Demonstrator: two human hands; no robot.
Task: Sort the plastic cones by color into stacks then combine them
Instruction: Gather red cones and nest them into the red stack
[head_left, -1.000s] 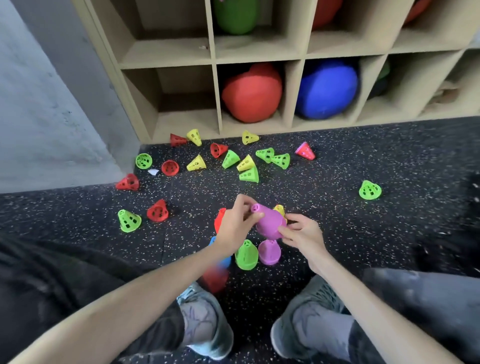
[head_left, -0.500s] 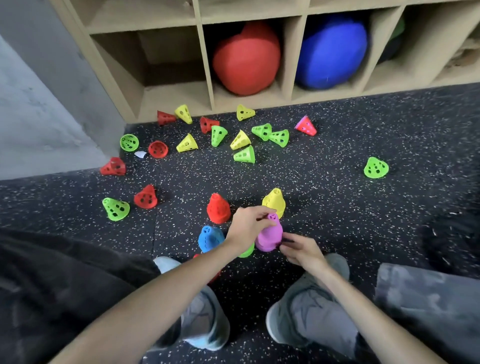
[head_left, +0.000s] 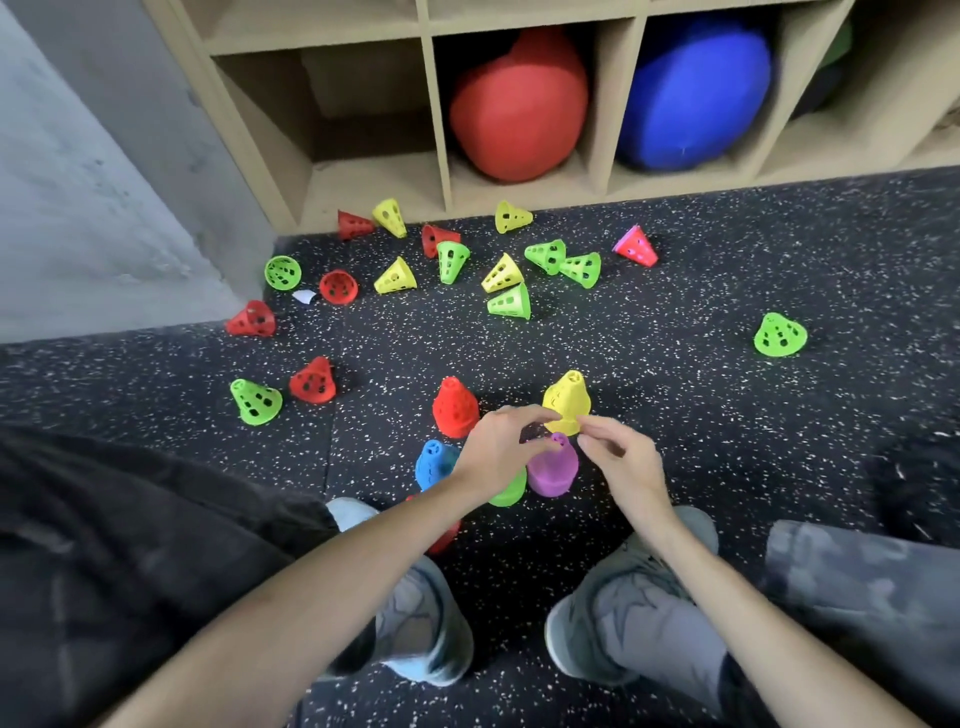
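Now my left hand (head_left: 496, 449) and right hand (head_left: 623, 460) hover loose and empty over the purple stack (head_left: 553, 467); a careless brush could topple it.

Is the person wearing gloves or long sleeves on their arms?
No. The left hand and right hand are bare, with no gloves, rings or watch visible. Both forearms are bare too; no sleeves reach into view.
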